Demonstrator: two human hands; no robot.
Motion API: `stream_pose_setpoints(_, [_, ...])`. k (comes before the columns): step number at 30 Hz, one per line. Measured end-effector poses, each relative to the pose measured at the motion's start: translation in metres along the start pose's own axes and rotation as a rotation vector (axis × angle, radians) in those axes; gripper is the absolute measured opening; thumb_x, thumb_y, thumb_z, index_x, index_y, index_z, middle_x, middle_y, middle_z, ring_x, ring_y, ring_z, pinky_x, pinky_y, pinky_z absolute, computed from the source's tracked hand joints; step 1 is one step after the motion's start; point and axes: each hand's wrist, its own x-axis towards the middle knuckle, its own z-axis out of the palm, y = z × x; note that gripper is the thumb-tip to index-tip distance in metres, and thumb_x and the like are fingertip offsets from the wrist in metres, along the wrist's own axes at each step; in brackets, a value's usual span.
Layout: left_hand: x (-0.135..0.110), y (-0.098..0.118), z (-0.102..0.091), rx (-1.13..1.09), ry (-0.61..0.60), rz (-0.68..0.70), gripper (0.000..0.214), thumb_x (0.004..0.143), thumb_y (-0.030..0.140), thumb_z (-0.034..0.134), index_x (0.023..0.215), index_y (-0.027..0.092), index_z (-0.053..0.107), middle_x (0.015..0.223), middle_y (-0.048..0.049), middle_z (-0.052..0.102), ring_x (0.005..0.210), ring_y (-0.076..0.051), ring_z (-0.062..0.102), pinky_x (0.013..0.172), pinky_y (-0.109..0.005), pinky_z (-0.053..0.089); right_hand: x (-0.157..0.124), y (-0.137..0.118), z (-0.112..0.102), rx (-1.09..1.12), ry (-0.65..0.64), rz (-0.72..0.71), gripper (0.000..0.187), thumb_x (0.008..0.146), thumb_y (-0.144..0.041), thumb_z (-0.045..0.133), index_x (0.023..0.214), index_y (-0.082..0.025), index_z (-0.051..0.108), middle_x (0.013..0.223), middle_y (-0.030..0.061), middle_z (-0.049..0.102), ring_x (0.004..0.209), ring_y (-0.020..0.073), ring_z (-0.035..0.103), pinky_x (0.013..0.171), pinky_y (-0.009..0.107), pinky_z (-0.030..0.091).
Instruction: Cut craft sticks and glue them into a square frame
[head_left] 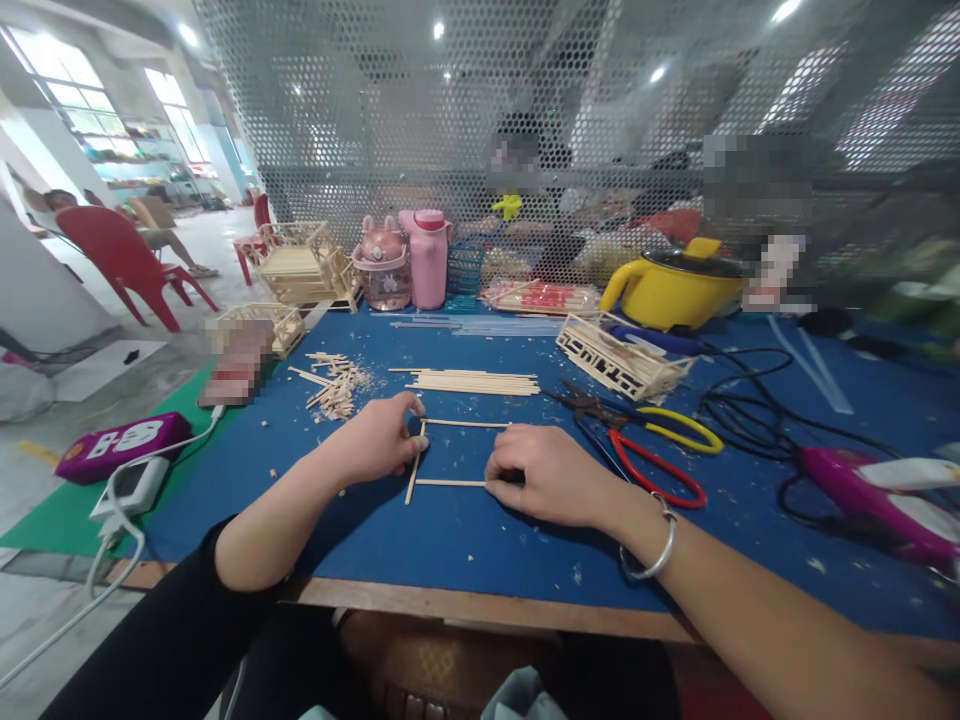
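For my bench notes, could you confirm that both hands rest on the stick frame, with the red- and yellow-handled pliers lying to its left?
Not quite: the head view shows the pliers to the right of the stick frame, beyond the right hand. The left hand and the right do rest on it.

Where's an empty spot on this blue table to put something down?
Bare blue shows on the near side of the stick frame, between the two forearms up to the table edge, and left of the left hand, below the scrap pile. Crowded: right of the right hand, with pliers, cables and glue gun.
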Motion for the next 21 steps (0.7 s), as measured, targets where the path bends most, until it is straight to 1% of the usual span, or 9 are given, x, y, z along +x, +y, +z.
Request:
stream_pose_setpoints(6, [0.001,0.001,0.001,-0.016,-0.003,-0.027,0.026,0.076,0.027,0.052,0.1,0.021,0.045,0.051,0.0049,0.062,0.043,-0.014,0.058,0.045,-0.021,0.04,0.001,-0.004,0.001,0.022,-0.003,0.012,0.017,0.08,-0.024,0.054,0.072,-0.02,0.068,0.072,0.0022,0.065,0.069,0.0132,0.055,0.072,0.026,0.039])
stream_pose_setpoints(8, [0.001,0.0,0.002,-0.023,-0.006,-0.03,0.026,0.076,0.029,0.052,0.1,0.021,0.045,0.05,0.0046,0.062,0.043,-0.014,0.058,0.046,-0.021,0.041,0.0,-0.003,-0.002,0.049,-0.003,0.006,0.015,0.079,-0.025,0.056,0.076,-0.02,0.069,0.074,0.0022,0.065,0.071,0.0134,0.055,0.072,0.026,0.039])
stream_pose_setpoints(10, [0.001,-0.002,0.003,-0.035,-0.005,-0.035,0.025,0.078,0.033,0.05,0.1,0.02,0.045,0.051,0.0038,0.062,0.043,-0.014,0.058,0.047,-0.022,0.042,-0.002,0.002,-0.009,0.098,0.03,0.022,0.014,0.079,-0.027,0.057,0.079,-0.02,0.069,0.076,0.0024,0.065,0.071,0.0136,0.055,0.069,0.025,0.039])
stream_pose_setpoints(13, [0.0,-0.005,0.0,-0.036,0.036,-0.077,0.026,0.082,0.039,0.042,0.099,0.019,0.046,0.055,0.0015,0.063,0.044,-0.015,0.059,0.046,-0.023,0.042,-0.009,0.019,-0.022,0.197,0.135,0.148,0.017,0.079,-0.029,0.055,0.076,-0.018,0.067,0.075,0.0027,0.065,0.068,0.0128,0.055,0.066,0.024,0.04])
stream_pose_setpoints(14, [0.0,-0.006,-0.002,-0.024,0.057,-0.089,0.027,0.083,0.041,0.04,0.098,0.019,0.046,0.056,0.0012,0.063,0.044,-0.015,0.059,0.046,-0.023,0.041,-0.011,0.026,-0.026,0.227,0.135,0.206,0.018,0.079,-0.03,0.055,0.074,-0.017,0.066,0.072,0.0022,0.064,0.066,0.0123,0.055,0.064,0.024,0.04])
stream_pose_setpoints(15, [-0.001,-0.006,-0.004,-0.007,0.07,-0.094,0.027,0.082,0.042,0.04,0.096,0.019,0.047,0.056,0.0012,0.063,0.044,-0.014,0.059,0.046,-0.023,0.041,-0.014,0.032,-0.03,0.254,0.101,0.258,0.018,0.078,-0.031,0.056,0.074,-0.016,0.065,0.069,0.0013,0.063,0.063,0.0118,0.054,0.061,0.023,0.04])
stream_pose_setpoints(17, [-0.003,-0.007,-0.009,0.028,0.04,-0.088,0.028,0.08,0.045,0.043,0.091,0.02,0.049,0.054,0.0019,0.062,0.044,-0.014,0.059,0.045,-0.022,0.04,-0.019,0.042,-0.033,0.28,-0.038,0.322,0.017,0.072,-0.033,0.061,0.074,-0.017,0.064,0.064,-0.0011,0.06,0.058,0.0109,0.051,0.054,0.021,0.038])
stream_pose_setpoints(19, [-0.006,-0.007,-0.012,0.049,-0.06,-0.089,0.03,0.078,0.049,0.045,0.082,0.02,0.051,0.052,0.0019,0.062,0.043,-0.014,0.058,0.042,-0.021,0.04,-0.02,0.045,-0.033,0.275,-0.173,0.316,0.017,0.069,-0.033,0.063,0.073,-0.017,0.064,0.062,-0.0025,0.058,0.056,0.0101,0.05,0.051,0.02,0.035])
stream_pose_setpoints(21, [-0.009,-0.007,-0.014,0.05,-0.184,-0.112,0.035,0.077,0.054,0.044,0.071,0.02,0.051,0.052,0.0004,0.062,0.041,-0.014,0.057,0.039,-0.021,0.039,-0.019,0.043,-0.031,0.259,-0.234,0.282,0.015,0.07,-0.032,0.062,0.07,-0.017,0.063,0.061,-0.0029,0.058,0.055,0.0096,0.049,0.05,0.02,0.034])
